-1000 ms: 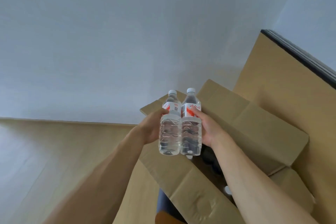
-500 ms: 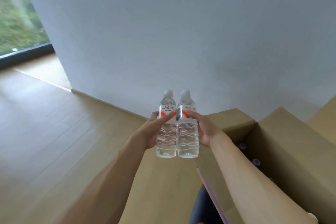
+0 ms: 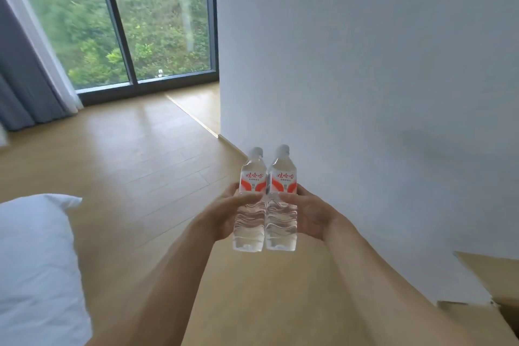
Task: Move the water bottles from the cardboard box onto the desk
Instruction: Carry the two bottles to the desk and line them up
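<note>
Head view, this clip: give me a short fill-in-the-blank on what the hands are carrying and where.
1. The left hand and right hand together hold ____ water bottles.
2. The bottles stand upright and ____ each other side by side.
3. Each bottle's label is white and ____.
4. The cardboard box shows at the lower ____ of the view.

Missing words: two; touch; orange; right

Light wood plank floor [image 3: 134, 154] spreads under and left of the grip. Plain white wall [image 3: 365, 64] stands behind and right of it. Large black-framed glass window [image 3: 157, 17] w/ green foliage outside, far upper left. Grey curtain [image 3: 19, 87] at far left edge. White bedding [image 3: 36, 261] lower left, near the grip's level.
</note>
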The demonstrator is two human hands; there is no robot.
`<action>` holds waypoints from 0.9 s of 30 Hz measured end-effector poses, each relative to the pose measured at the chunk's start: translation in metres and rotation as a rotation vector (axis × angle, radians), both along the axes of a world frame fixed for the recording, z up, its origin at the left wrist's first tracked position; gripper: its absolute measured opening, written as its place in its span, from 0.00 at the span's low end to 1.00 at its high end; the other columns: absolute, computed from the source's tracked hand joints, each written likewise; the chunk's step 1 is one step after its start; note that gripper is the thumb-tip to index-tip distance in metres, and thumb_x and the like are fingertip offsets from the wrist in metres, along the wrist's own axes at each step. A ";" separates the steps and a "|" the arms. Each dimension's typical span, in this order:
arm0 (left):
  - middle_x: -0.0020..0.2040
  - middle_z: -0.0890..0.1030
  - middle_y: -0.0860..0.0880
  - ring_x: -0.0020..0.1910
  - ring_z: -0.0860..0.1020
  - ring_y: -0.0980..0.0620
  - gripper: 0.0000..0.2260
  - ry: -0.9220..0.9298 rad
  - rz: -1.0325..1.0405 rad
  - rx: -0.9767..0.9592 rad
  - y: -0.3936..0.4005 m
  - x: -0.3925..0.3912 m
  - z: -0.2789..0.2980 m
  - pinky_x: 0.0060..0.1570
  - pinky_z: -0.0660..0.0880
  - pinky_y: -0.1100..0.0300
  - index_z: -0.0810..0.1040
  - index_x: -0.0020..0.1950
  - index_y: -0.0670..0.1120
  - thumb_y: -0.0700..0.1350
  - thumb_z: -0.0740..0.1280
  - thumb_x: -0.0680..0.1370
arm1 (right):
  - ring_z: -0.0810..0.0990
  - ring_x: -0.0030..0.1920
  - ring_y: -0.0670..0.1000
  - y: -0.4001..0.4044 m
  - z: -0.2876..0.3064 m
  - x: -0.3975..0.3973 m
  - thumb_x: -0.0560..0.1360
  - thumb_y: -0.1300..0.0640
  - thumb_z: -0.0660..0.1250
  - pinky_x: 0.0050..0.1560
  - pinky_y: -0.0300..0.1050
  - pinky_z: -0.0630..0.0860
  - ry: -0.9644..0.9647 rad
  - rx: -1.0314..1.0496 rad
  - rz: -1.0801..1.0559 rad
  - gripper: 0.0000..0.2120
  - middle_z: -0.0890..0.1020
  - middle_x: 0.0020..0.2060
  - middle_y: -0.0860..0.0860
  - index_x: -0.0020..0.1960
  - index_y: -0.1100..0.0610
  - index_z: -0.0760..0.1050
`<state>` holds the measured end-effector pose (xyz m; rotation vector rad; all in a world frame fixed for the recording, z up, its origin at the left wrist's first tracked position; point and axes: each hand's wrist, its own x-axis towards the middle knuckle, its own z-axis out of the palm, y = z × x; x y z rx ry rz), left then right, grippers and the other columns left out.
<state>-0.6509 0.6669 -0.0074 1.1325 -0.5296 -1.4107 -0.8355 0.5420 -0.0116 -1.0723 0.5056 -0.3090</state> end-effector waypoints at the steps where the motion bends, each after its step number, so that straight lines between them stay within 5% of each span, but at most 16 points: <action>1: 0.64 0.81 0.37 0.59 0.82 0.35 0.30 0.008 0.019 0.002 0.008 0.016 -0.001 0.54 0.80 0.40 0.69 0.72 0.47 0.35 0.75 0.73 | 0.76 0.67 0.67 0.002 -0.002 0.017 0.76 0.57 0.74 0.67 0.74 0.69 0.002 -0.006 0.036 0.26 0.77 0.69 0.62 0.72 0.52 0.73; 5: 0.62 0.82 0.37 0.57 0.83 0.34 0.30 -0.004 0.135 0.037 0.034 0.072 -0.003 0.50 0.81 0.40 0.70 0.72 0.47 0.35 0.76 0.72 | 0.74 0.69 0.69 0.011 -0.005 0.085 0.75 0.57 0.75 0.67 0.79 0.64 -0.008 -0.003 0.111 0.28 0.75 0.70 0.63 0.73 0.52 0.71; 8: 0.61 0.82 0.37 0.56 0.83 0.35 0.30 -0.012 0.227 0.053 0.046 0.102 -0.004 0.48 0.81 0.42 0.70 0.71 0.47 0.35 0.76 0.73 | 0.72 0.70 0.69 0.012 -0.005 0.131 0.77 0.58 0.73 0.70 0.74 0.65 -0.042 0.005 0.208 0.26 0.73 0.71 0.65 0.74 0.55 0.71; 17: 0.65 0.77 0.31 0.65 0.76 0.29 0.24 -0.087 0.400 0.031 0.034 0.192 -0.004 0.65 0.71 0.31 0.75 0.70 0.37 0.40 0.72 0.75 | 0.79 0.63 0.64 -0.022 -0.014 0.262 0.69 0.58 0.81 0.65 0.62 0.75 -0.020 0.078 0.417 0.28 0.79 0.65 0.63 0.67 0.60 0.79; 22: 0.65 0.79 0.34 0.62 0.79 0.32 0.25 -0.111 0.546 0.083 0.000 0.247 -0.005 0.61 0.75 0.32 0.72 0.72 0.40 0.38 0.73 0.76 | 0.71 0.71 0.69 -0.061 -0.019 0.338 0.70 0.59 0.79 0.73 0.69 0.64 -0.048 0.088 0.564 0.35 0.73 0.70 0.67 0.73 0.64 0.71; 27: 0.62 0.81 0.37 0.59 0.82 0.36 0.27 -0.116 0.647 0.121 -0.048 0.289 0.003 0.50 0.81 0.43 0.72 0.70 0.44 0.40 0.76 0.73 | 0.75 0.68 0.67 -0.116 -0.014 0.400 0.75 0.63 0.72 0.70 0.64 0.71 -0.050 0.091 0.662 0.27 0.75 0.68 0.66 0.72 0.63 0.71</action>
